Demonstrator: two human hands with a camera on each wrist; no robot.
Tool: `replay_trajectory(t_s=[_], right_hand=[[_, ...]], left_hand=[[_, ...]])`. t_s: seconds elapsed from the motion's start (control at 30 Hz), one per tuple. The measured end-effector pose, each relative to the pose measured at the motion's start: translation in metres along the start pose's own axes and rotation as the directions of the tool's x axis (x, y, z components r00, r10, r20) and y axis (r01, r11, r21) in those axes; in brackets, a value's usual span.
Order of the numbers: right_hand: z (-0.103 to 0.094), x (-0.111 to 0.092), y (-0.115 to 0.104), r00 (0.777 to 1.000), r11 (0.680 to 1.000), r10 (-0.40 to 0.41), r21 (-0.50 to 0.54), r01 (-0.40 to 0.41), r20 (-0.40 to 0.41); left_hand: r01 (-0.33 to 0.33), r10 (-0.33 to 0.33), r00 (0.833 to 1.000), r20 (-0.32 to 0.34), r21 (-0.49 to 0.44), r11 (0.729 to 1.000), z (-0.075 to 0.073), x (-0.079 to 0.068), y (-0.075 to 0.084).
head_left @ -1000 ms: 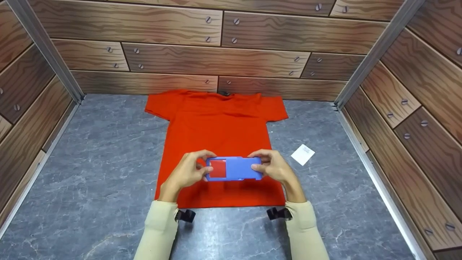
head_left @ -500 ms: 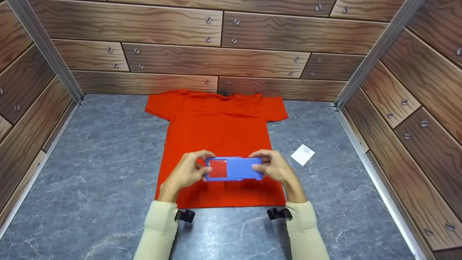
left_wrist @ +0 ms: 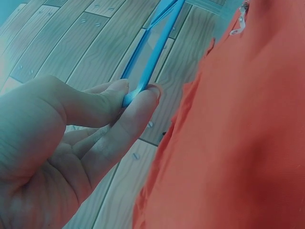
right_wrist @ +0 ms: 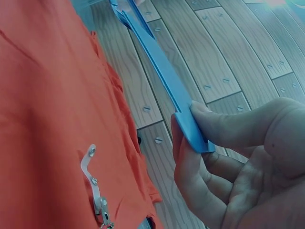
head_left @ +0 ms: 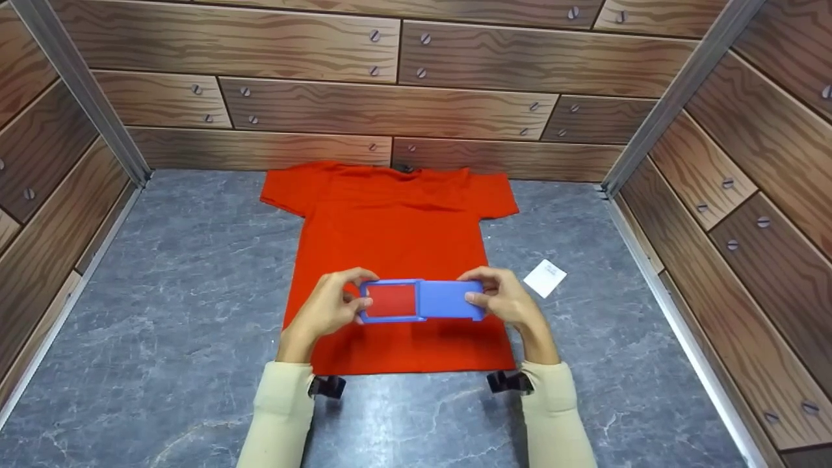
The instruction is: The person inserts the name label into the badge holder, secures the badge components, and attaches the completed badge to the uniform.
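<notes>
A blue plastic sliding card holder (head_left: 452, 299) is held level above an orange-red T-shirt (head_left: 396, 240). Its left part is a frame with a see-through window; its right part is a solid panel, and the two overlap only near the middle. My left hand (head_left: 325, 309) pinches the frame's left end between thumb and fingers, as the left wrist view shows close up. With thumb and fingers, my right hand (head_left: 510, 302) grips the outer end of the solid panel. A small strap clip (right_wrist: 94, 186) appears against the shirt in the right wrist view; the head view hides it.
The T-shirt lies spread on a grey marbled surface (head_left: 195, 273), its collar near the back wall (head_left: 390, 107). A white square paper (head_left: 545, 278) lies right of the shirt. Wood-patterned walls with metal corner strips enclose the back and sides.
My hands have drawn apart, left hand leftward and right hand rightward. The two parts of the card holder have slid outward, so the holder is longer and more of its window shows.
</notes>
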State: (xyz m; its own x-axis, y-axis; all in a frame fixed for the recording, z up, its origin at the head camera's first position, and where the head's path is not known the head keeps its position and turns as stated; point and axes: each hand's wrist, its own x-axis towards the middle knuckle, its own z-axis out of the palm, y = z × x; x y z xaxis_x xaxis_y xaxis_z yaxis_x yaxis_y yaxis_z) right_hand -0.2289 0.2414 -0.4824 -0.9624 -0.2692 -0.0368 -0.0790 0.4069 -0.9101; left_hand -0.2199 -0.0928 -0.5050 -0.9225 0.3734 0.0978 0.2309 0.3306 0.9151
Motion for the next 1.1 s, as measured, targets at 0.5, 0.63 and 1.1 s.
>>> replay_trajectory(t_s=[0.5, 0.63, 1.1], right_hand=[[-0.020, -0.007, 0.004, 0.998, 0.999, 0.045, -0.015, -0.046, -0.051], [-0.027, -0.008, 0.005, 0.996, 0.998, 0.065, -0.014, -0.066, -0.062], [-0.049, -0.015, 0.015, 0.989, 0.995, 0.097, -0.025, -0.101, -0.114]], left_hand=[[0.014, -0.013, 0.999, -0.030, 0.032, 0.999, -0.003, -0.001, 0.001], [0.012, -0.011, 1.000, -0.026, 0.036, 0.999, -0.003, -0.002, 0.001], [0.020, -0.020, 1.000, -0.017, 0.035, 0.999, -0.002, -0.002, 0.000]])
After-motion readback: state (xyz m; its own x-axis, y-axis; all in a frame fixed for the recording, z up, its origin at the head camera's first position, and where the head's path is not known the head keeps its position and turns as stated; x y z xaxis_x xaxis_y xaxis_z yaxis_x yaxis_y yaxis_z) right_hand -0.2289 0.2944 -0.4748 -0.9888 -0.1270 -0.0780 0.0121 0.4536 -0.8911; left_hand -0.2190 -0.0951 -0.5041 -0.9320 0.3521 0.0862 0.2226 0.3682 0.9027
